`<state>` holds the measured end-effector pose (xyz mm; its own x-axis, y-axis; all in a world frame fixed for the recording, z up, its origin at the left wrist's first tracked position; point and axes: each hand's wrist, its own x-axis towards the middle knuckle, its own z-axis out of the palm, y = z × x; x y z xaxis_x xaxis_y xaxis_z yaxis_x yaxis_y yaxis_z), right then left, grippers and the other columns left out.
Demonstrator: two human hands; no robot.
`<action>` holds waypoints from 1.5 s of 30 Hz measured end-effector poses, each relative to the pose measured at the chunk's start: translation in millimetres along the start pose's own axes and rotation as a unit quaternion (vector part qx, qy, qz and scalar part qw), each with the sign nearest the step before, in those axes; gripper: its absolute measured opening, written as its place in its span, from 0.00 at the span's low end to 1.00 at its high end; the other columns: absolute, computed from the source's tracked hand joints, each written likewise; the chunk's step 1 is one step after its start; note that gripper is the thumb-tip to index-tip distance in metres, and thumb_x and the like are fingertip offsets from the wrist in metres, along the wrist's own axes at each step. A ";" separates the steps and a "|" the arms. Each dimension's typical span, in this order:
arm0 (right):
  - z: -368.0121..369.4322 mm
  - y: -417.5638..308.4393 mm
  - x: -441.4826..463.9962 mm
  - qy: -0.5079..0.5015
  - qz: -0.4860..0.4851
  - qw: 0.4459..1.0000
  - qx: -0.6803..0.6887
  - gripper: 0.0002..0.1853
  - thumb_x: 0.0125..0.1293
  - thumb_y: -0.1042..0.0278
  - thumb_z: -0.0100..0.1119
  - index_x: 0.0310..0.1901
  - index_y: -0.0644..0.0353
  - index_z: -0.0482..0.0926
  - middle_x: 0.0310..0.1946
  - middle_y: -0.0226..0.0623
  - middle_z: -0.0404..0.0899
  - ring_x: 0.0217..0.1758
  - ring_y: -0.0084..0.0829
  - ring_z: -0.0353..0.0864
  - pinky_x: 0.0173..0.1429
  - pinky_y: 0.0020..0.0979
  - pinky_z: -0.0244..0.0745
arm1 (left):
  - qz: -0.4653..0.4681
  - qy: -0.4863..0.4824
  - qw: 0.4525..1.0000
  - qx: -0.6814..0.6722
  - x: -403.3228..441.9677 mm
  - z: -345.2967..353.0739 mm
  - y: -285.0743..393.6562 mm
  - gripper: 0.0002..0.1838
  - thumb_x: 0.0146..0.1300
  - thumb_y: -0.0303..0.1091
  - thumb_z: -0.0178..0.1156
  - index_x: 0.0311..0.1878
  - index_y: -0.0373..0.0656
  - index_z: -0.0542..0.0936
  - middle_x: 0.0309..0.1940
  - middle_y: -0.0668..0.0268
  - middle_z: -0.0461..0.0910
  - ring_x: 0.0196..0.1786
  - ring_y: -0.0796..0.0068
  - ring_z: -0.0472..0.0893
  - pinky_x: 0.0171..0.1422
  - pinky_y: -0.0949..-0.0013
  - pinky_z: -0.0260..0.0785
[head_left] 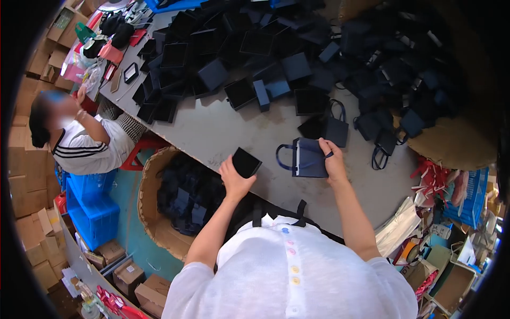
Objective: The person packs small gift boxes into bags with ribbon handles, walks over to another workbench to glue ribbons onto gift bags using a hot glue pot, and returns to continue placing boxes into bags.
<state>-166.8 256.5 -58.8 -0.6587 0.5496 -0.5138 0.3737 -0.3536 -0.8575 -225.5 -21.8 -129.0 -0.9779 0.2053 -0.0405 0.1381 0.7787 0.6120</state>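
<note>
Near the table's front edge, my left hand (237, 182) is wrapped round a small black box (246, 162), its dark face turned up. To the right, my right hand (333, 162) grips the side of a small navy gift bag (310, 158) by its edge and handle. The bag's other handle loop sticks out to the left, and a pale strip shows along its left side. A gap of bare table separates the box and the bag. Just behind my right hand stands another dark bag (336, 131) with a raised handle.
Dark boxes (212, 74) are heaped across the back of the grey table (202, 125), with more dark bags (390, 127) at the right. A cardboard drum (150, 196) holding dark items stands below the front edge. Another person (90, 138) sits at the left, beside blue crates (93, 212).
</note>
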 end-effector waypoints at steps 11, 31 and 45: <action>16.4 -12.8 -17.2 -0.112 0.041 0.991 -0.069 0.14 0.66 0.58 0.58 0.42 0.61 0.79 0.33 0.28 0.77 0.37 0.18 0.73 0.43 0.21 0.69 | 0.204 -0.274 0.937 -0.071 20.4 -87.2 109.5 0.49 0.33 0.29 0.69 0.65 0.37 0.60 0.56 0.51 0.61 0.57 0.48 0.63 0.64 0.56 0.62; -1.9 10.8 54.3 0.139 -0.218 0.819 -0.511 0.46 0.46 0.50 0.69 0.65 0.58 0.58 0.66 0.50 0.57 0.65 0.49 0.59 0.64 0.47 0.60 | 0.067 -0.144 0.961 0.226 -14.1 -147.1 -11.8 0.22 0.54 0.35 0.65 0.53 0.41 0.77 0.56 0.54 0.72 0.59 0.50 0.69 0.63 0.56 0.63; -10.8 -31.4 -65.9 -0.207 -0.393 0.870 -0.213 0.56 0.38 0.64 0.69 0.71 0.60 0.47 0.68 0.51 0.54 0.72 0.44 0.54 0.72 0.38 0.52 | -0.126 -0.498 0.616 -0.596 41.7 9.4 106.9 0.47 0.51 0.35 0.68 0.72 0.44 0.53 0.64 0.63 0.64 0.67 0.63 0.63 0.71 0.59 0.55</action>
<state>-128.1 239.6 1.7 -0.9661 0.1446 0.2137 -0.1475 0.3699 -0.9173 -250.0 75.6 -72.7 -0.2799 0.8920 -0.3548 -0.7939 -0.0072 0.6080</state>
